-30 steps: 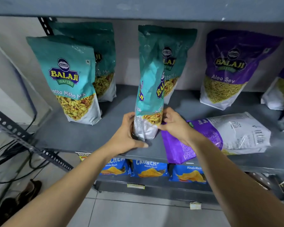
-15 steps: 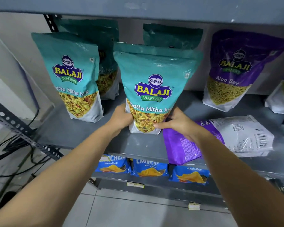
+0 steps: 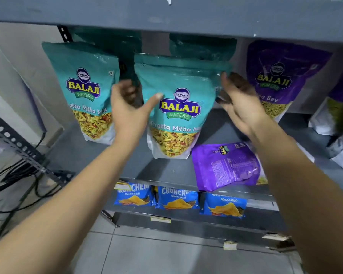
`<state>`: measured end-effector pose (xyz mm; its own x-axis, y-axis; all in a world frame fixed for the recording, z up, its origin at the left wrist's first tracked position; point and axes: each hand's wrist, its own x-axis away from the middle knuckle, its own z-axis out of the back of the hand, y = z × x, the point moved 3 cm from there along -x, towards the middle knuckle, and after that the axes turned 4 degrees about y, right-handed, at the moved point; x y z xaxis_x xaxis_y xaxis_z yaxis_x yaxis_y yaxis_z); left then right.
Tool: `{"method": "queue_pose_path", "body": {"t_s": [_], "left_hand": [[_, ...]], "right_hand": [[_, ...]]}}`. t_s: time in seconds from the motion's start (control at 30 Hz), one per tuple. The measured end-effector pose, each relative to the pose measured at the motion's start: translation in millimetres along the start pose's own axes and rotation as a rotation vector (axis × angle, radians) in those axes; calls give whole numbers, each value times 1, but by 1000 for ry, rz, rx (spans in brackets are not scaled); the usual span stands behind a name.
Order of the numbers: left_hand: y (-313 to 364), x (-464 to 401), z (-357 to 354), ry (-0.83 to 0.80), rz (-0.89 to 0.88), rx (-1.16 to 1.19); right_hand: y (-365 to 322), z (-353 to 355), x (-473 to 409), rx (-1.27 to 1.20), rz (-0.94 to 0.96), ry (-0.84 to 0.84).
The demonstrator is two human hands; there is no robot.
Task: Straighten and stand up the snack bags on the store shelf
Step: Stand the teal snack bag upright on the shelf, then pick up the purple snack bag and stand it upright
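Note:
A teal Balaji Khatta Mitha Mix bag (image 3: 180,107) stands upright, front facing me, in the middle of the grey shelf (image 3: 83,157). My left hand (image 3: 127,109) cups its left edge, thumb lying on the front and fingers curled beside it. My right hand (image 3: 240,101) is spread open at the bag's upper right corner, fingertips touching it. Another teal bag (image 3: 83,91) stands to the left, and two more teal bags (image 3: 202,46) stand behind. A purple Aloo Sev bag (image 3: 226,167) lies flat at the shelf's front edge, back side up. A second purple bag (image 3: 275,76) stands at the back right.
The upper shelf board (image 3: 166,12) hangs low over the bag tops. More bags (image 3: 341,119) crowd the far right. Blue Crunchem packs (image 3: 176,197) line the lower shelf. A perforated metal bar (image 3: 14,141) and black cables (image 3: 18,175) are at the left.
The middle teal bag turned from edge-on to facing front and now stands by itself. Both hands slid up from its base to its upper sides and opened.

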<state>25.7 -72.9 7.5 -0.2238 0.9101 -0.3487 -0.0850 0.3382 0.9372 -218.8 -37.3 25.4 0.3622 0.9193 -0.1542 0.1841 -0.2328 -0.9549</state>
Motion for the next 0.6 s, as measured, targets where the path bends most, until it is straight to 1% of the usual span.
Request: {"method": "queue_pose_path", "body": {"t_s": [0.03,0.07,0.1,0.13,0.17,0.2,0.27,0.3,0.33,0.37,0.4,0.43,0.5,0.53,0.6], "left_hand": [[-6,13,5,62,-53,-117],[-11,29,8,74,-55,-187],[-15,46,7,21,5,-185],[-20,63,1,-93,113,-160],[-23,81,-8,-246,232,-174],[-22,100,-20,-424,331,-244],[-17,141,-48,-770,525,-384],[-15,161,-62,-871,642,-412],[-13,182,-77,-927,762,-402],[-12,203,-91,-950,877,-347],[-9,222,-107,-942,996,-252],[-9,238,-122,-892,1108,-135],[-10,258,-150,-690,1294,86],[-13,263,-162,-583,1342,175],[-23,266,-178,-410,1354,267]], "right_hand": [[1,18,2,70,-52,-8],[5,43,2,168,-133,-16],[8,68,4,290,-224,-36],[11,94,6,445,-294,-76],[13,118,6,620,-340,-121],[14,139,3,796,-366,-170],[16,165,-3,1044,-422,-291],[16,172,-7,1152,-461,-371],[18,177,-10,1258,-500,-450],[20,179,-13,1351,-522,-533],[24,181,-16,1413,-538,-620],[29,181,-19,1455,-548,-691],[33,184,-25,1518,-568,-750],[34,186,-25,1521,-605,-770],[39,194,-23,1437,-730,-781]]}}
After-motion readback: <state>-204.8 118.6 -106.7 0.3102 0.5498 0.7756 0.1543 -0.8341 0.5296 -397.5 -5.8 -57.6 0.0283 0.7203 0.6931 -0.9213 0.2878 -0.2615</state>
